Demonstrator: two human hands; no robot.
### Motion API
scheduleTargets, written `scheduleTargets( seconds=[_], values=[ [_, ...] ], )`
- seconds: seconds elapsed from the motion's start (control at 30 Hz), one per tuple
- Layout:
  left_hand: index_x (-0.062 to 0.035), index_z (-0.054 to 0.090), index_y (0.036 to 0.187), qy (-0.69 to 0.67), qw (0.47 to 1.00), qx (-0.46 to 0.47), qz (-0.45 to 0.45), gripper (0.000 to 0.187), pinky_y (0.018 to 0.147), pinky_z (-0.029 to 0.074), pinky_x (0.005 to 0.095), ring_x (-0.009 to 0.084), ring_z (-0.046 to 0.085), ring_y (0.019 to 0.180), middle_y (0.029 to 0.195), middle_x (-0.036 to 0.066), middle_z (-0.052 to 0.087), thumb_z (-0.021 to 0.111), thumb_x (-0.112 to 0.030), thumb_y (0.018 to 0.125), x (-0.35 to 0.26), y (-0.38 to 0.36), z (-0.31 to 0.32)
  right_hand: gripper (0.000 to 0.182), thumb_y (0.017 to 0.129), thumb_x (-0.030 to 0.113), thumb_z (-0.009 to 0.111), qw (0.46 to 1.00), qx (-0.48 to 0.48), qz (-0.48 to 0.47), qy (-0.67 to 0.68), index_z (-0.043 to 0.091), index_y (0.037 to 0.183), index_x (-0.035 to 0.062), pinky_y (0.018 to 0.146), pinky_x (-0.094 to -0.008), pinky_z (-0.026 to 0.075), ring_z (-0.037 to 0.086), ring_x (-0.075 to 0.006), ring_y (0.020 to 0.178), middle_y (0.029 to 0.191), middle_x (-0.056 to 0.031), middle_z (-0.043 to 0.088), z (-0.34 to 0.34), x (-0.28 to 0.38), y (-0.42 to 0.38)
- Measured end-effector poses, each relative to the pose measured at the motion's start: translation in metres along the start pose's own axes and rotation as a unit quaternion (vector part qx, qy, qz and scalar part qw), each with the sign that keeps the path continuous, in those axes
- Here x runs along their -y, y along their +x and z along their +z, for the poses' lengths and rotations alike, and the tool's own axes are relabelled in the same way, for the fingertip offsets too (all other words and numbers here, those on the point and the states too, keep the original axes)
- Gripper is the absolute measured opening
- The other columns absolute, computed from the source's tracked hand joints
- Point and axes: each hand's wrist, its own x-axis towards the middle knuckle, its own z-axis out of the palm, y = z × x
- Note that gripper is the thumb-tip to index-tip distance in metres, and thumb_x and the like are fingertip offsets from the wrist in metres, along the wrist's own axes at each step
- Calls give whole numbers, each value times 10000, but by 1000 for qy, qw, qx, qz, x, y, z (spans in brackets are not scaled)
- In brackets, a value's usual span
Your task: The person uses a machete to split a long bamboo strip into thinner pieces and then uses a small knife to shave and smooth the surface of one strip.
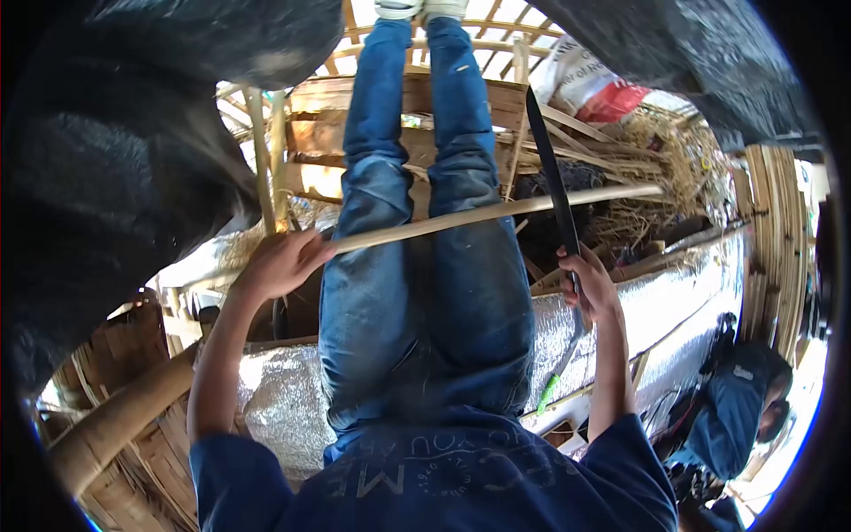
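Stick [461, 219] goes across the middle of the frame, over a pair of blue jeans [363, 293], with its right end higher than its left. Nearest is a dark blue shirt [461, 474] at the bottom. Past it, left of the middle, the left hand [284, 263] grips the left end of the stick. Right of the middle, the right hand [589, 282] is wrapped around a knife [551, 168] by its handle. The knife is long and dark, points up and crosses the stick; I cannot tell if they touch. Shiny foil [665, 301] is on both sides of the jeans. Farther off, dry straw [700, 168] lies at the upper right, near a white and red bag [589, 75]. Farthest are two pale shoes [399, 9] at the top edge.
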Motion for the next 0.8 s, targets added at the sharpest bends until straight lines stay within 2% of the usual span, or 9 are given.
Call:
scheduleTargets(
  seconds=[0.07, 0.1, 0.2, 0.33, 0.43, 0.47, 0.63, 0.73, 0.8],
  values=[
    [-90, 562, 824, -18, 998, -48, 23, 362, 586, 478, 422, 322, 620, 618, 639, 132, 591, 550, -436, 927, -6, 8, 7, 235, 868, 127, 566, 1000, 11, 2, -20, 469, 1077, 75, 376, -270, 348, 437, -123, 403, 576, -36, 459, -6, -2, -11],
    [-87, 571, 823, 47, 991, -112, 49, 376, 621, 486, 411, 307, 635, 687, 710, 123, 623, 544, -448, 925, 32, 9, 16, 235, 868, 127, 566, 999, 29, 5, -14, 469, 1077, 75, 376, -270, 348, 437, -123, 403, 576, -36, 459, 21, -10, -7],
    [-83, 593, 832, 98, 981, -151, 74, 407, 697, 495, 400, 277, 626, 802, 822, 76, 632, 532, -476, 914, 25, 21, -2, 230, 886, 114, 542, 996, 13, -21, -88, 449, 1092, 71, 378, -265, 364, 451, -123, 410, 589, -39, 469, 27, -9, -12],
    [-99, 620, 873, 180, 946, -247, 105, 345, 961, 318, 397, 195, 518, 1017, 931, 48, 585, 516, -423, 933, 33, 15, 6, 235, 889, 125, 541, 996, -6, -33, -85, 447, 1099, 75, 375, -253, 369, 450, -114, 407, 588, -35, 473, 37, -13, -13],
    [-94, 631, 929, 186, 924, -319, 100, 325, 983, 316, 429, 209, 524, 1028, 974, 55, 598, 485, -383, 954, 53, 6, 13, 221, 893, 131, 535, 995, -16, -52, -82, 454, 1089, 70, 375, -247, 369, 453, -115, 404, 589, -39, 485, 39, -17, -10],
    [-85, 632, 981, 201, 936, -284, 48, 299, 1026, 283, 488, 228, 517, 1065, 1032, 62, 594, 475, -339, 961, 63, 0, 16, 211, 895, 137, 533, 996, -8, -53, -71, 464, 1081, 67, 376, -243, 371, 460, -115, 405, 590, -45, 500, 37, -17, -9],
    [-74, 618, 1069, 202, 913, -354, -10, 266, 1056, 262, 525, 252, 519, 1078, 1078, 70, 581, 506, -282, 947, 101, -39, 21, 264, 893, 153, 564, 998, -3, -54, -30, 495, 1133, 67, 351, -217, 387, 489, -88, 395, 618, -37, 531, 31, -22, -9],
    [-82, 605, 1170, 201, 914, -348, 46, 306, 940, 380, 427, 256, 536, 1020, 1074, 83, 585, 609, -190, 884, 108, -53, 26, 309, 879, 138, 587, 998, -26, -60, -11, 501, 1164, 52, 355, -212, 394, 501, -90, 406, 639, -30, 532, 31, -21, -12],
    [-82, 622, 1170, 183, 912, -358, 83, 304, 894, 395, 394, 239, 564, 969, 1054, 77, 621, 612, -123, 869, 118, -54, 31, 362, 865, 119, 611, 998, 0, -64, 3, 504, 1202, 43, 364, -224, 395, 518, -99, 435, 664, -29, 528, 30, -20, -12]
  ],
)
